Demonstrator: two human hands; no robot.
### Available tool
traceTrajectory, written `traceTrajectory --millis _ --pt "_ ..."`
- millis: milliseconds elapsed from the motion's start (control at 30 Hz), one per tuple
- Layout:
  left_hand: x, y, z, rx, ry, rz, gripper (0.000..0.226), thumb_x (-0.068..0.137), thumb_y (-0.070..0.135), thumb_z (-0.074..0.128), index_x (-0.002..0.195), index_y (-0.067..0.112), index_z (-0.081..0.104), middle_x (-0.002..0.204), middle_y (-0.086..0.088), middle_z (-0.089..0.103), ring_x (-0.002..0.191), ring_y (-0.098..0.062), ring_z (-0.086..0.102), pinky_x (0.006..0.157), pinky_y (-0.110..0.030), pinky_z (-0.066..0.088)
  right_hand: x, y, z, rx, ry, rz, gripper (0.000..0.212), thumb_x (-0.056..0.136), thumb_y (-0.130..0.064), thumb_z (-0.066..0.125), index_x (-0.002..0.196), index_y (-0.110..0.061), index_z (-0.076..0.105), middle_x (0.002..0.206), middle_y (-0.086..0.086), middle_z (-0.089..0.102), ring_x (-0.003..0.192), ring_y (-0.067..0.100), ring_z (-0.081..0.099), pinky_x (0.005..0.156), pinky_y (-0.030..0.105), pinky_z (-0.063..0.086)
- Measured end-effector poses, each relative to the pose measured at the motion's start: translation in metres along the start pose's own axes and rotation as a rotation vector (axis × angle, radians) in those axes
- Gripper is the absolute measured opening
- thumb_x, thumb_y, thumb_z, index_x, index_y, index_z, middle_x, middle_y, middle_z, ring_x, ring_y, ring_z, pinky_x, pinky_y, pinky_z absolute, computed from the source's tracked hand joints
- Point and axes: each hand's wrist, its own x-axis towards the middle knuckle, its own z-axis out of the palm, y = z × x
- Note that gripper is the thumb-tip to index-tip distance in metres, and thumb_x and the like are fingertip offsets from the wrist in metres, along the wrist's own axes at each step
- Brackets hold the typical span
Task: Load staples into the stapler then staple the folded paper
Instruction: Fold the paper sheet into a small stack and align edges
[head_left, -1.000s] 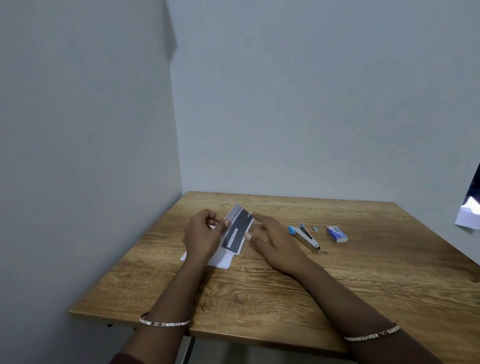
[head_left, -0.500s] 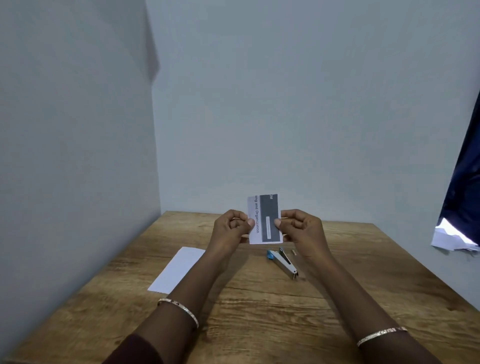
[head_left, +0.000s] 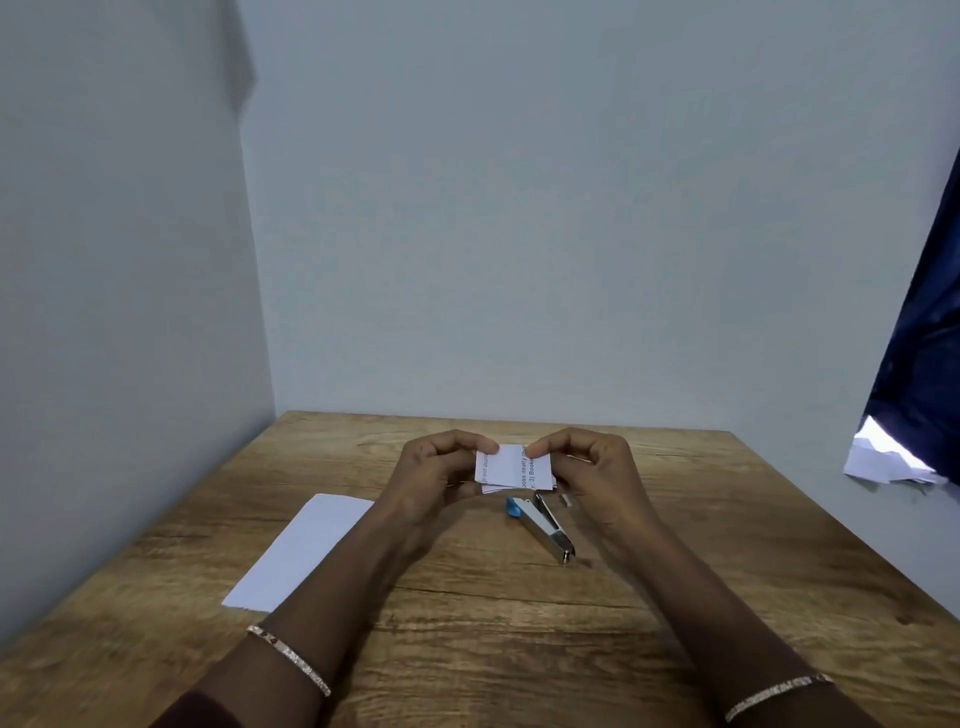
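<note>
A small folded paper (head_left: 511, 467) with printed text is held up above the table, pinched at its top corners between my left hand (head_left: 439, 478) and my right hand (head_left: 592, 473). Just below it on the wooden table (head_left: 519, 623) lies a small silver stapler (head_left: 545, 527) with a blue end, its top arm raised. A short strip of staples (head_left: 567, 500) rests right of the stapler, partly behind my right hand. The staple box is hidden from view.
A white folded sheet (head_left: 301, 551) lies flat on the table's left side. Grey walls close in at the left and back. A dark blue curtain (head_left: 924, 364) and crumpled white paper (head_left: 883, 460) are off the table's right edge.
The paper was lifted off the table and folded smaller: its dark printed face has turned away and a white face with text now shows. Both hands stayed on it.
</note>
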Motion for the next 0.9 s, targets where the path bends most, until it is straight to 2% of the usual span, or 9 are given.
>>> traceTrajectory --millis 67,167,233,300,467,567,667,800,900 --pt "0.001 -0.001 0.001 -0.015 -0.002 -0.009 0.030 0.089 -0.002 0.053 0.081 0.009 0.079 0.093 -0.016 0.079 0.085 -0.021 0.077 0.059 -0.024 0.058 0.001 0.002 -0.001 -0.004 0.021 -0.006 0.033 0.087 0.010 0.060 0.073 -0.013 0.079 0.086 0.011 0.079 0.075 0.019 0.074 0.055 0.022 0.051" --pt "0.005 -0.004 0.003 -0.070 0.012 -0.028 0.021 0.091 0.013 0.057 0.094 0.010 0.077 0.102 -0.015 0.078 0.093 -0.028 0.076 0.068 -0.033 0.060 0.001 0.003 -0.002 0.023 0.036 -0.008 0.036 0.088 0.014 0.057 0.073 -0.011 0.077 0.082 0.012 0.079 0.065 0.012 0.072 0.049 0.016 0.048" --pt "0.005 -0.007 0.004 -0.063 0.032 -0.055 0.020 0.092 0.026 0.066 0.100 0.010 0.075 0.100 -0.014 0.079 0.088 -0.025 0.077 0.067 -0.033 0.061 0.001 0.004 -0.003 0.046 0.035 -0.009 0.037 0.089 0.015 0.055 0.073 -0.011 0.076 0.081 0.011 0.080 0.066 0.010 0.073 0.048 0.014 0.048" --pt "0.005 -0.011 0.005 0.020 0.025 -0.066 0.024 0.089 0.032 0.073 0.095 0.008 0.075 0.095 -0.013 0.080 0.082 -0.019 0.078 0.064 -0.027 0.060 0.001 0.006 -0.004 0.046 0.021 -0.013 0.036 0.089 0.014 0.056 0.072 -0.011 0.076 0.079 0.010 0.079 0.064 0.008 0.072 0.047 0.013 0.047" --pt "0.004 -0.015 0.007 0.063 0.026 -0.037 0.017 0.086 0.016 0.076 0.070 0.012 0.076 0.079 -0.010 0.079 0.061 -0.009 0.072 0.051 -0.016 0.052 0.002 0.010 -0.002 0.030 -0.022 -0.013 0.034 0.088 0.012 0.056 0.072 -0.011 0.076 0.073 0.008 0.078 0.060 0.007 0.070 0.046 0.013 0.045" --pt "0.005 -0.015 0.008 0.008 0.045 -0.041 0.003 0.083 0.008 0.078 0.082 0.005 0.076 0.077 -0.012 0.079 0.062 -0.012 0.074 0.052 -0.018 0.055 0.003 0.012 -0.003 0.037 -0.022 -0.025 0.032 0.089 0.011 0.057 0.074 -0.011 0.075 0.073 0.009 0.078 0.059 0.006 0.069 0.046 0.013 0.045" --pt "0.005 -0.016 0.007 -0.016 0.069 -0.047 0.012 0.078 0.005 0.082 0.088 0.002 0.075 0.083 -0.016 0.079 0.069 -0.018 0.077 0.055 -0.022 0.057 0.003 0.013 -0.002 0.045 -0.016 -0.016 0.033 0.091 0.010 0.053 0.077 -0.009 0.075 0.077 0.010 0.079 0.060 0.007 0.070 0.047 0.015 0.047" --pt "0.005 -0.016 0.007 -0.028 0.104 -0.045 0.019 0.076 0.005 0.083 0.092 -0.001 0.075 0.086 -0.019 0.079 0.072 -0.021 0.078 0.056 -0.023 0.058 0.005 0.011 -0.003 0.092 -0.012 0.038 0.032 0.092 0.003 0.048 0.082 -0.010 0.075 0.086 0.011 0.079 0.072 0.015 0.073 0.051 0.020 0.053" --pt "0.006 -0.015 0.006 -0.029 0.114 -0.035 0.022 0.076 0.005 0.083 0.095 -0.003 0.074 0.086 -0.018 0.079 0.074 -0.021 0.078 0.056 -0.022 0.058 0.006 0.011 -0.003 0.114 -0.001 0.065 0.017 0.095 -0.009 0.057 0.092 -0.018 0.072 0.083 0.013 0.079 0.067 0.016 0.073 0.048 0.020 0.052"
